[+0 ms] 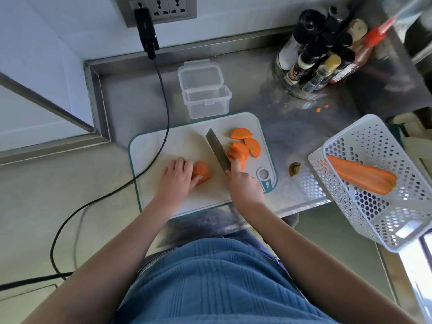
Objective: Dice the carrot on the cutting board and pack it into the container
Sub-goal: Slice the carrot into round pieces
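A white cutting board (187, 146) with a teal rim lies on the steel counter. My left hand (177, 178) grips a carrot chunk (202, 171) at the board's middle, fingers curled over it. My right hand (243, 185) holds the handle of a knife (217, 148), index finger stretched along the blade's right side. The blade points away to the upper left, between the chunk and several half-moon carrot slices (243, 146) on the board's right part. A clear plastic container (207, 99) stands with its lid up just behind the board, with nothing visible inside.
A white perforated basket (383, 206) at the right holds a long carrot half (360, 175). The cut carrot top (295, 169) lies beside the board. A rack of spice bottles (322, 59) stands at the back right. A black cable (161, 94) runs from a wall socket past the board's left.
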